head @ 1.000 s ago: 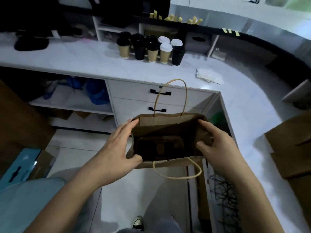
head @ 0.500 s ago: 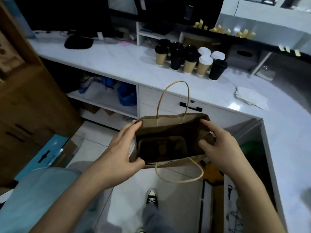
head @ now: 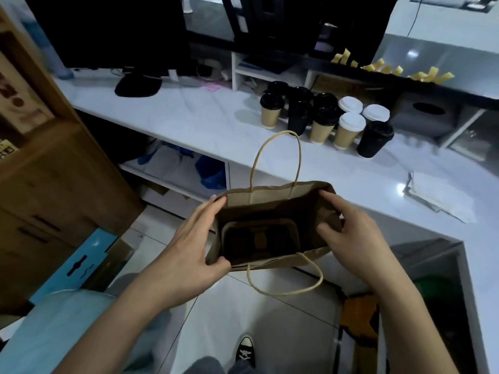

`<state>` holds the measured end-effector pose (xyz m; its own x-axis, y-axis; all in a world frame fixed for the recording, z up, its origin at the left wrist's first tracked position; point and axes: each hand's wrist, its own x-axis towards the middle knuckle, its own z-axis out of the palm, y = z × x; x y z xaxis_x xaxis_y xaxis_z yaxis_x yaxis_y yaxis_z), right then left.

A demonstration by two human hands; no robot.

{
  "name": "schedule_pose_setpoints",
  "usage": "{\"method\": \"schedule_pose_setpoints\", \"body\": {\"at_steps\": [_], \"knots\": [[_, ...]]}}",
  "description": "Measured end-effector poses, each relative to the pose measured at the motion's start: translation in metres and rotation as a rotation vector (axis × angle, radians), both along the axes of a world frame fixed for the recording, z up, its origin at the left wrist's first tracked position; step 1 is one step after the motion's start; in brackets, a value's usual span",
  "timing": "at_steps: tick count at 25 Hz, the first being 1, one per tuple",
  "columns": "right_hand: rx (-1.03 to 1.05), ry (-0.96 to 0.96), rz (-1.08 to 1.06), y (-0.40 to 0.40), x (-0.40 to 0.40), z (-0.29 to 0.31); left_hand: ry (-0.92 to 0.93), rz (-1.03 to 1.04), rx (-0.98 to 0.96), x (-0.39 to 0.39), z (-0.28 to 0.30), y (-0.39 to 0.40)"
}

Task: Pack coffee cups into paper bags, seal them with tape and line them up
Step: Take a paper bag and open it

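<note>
The paper bag (head: pixel 272 211) was plain brown kraft, creased and matte, its mouth spread into a rough rectangle with twisted paper-cord handles, one loop standing up at the far edge and one hanging at the near edge; at its bottom lay a moulded tray of paler brown, its detail too dark to tell; the left hand (head: pixel 186 247) gripped the bag's left edge, fingers along the outside and thumb hooked over the near rim; the right hand (head: pixel 353 238) held the right edge, fingers curled over the rim into the bag; the bag hung in the air between the two hands, above the floor and short of the counter (head: pixel 189 122); on that smooth, pale, glossy counter the coffee cups (head: pixel 324 120) stood well beyond the bag in a tight cluster, ribbed tan or black sleeves under round black or white lids; a flat stack of white napkins (head: pixel 440 195) lay to the right; open shelves with blue plastic bags sat under the counter; a wooden cabinet (head: pixel 54 184) stood at the left; the floor (head: pixel 256 314) was pale tile.
</note>
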<state>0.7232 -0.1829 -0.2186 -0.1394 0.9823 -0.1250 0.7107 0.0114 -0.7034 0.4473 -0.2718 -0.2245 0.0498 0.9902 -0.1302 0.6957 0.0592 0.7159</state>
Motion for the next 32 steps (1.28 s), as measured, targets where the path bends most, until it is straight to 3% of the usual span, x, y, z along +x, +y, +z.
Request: {"method": "schedule_pose_setpoints", "body": {"at_steps": [13,32], "knots": [[-0.018,0.01,0.031,0.092,-0.042,-0.006,-0.016,0.044,-0.05,-0.039,0.002,0.09],[-0.021,-0.024,-0.08,0.222,-0.165,-0.005,-0.061,0.03,0.108,-0.165,-0.007,0.257]]}}
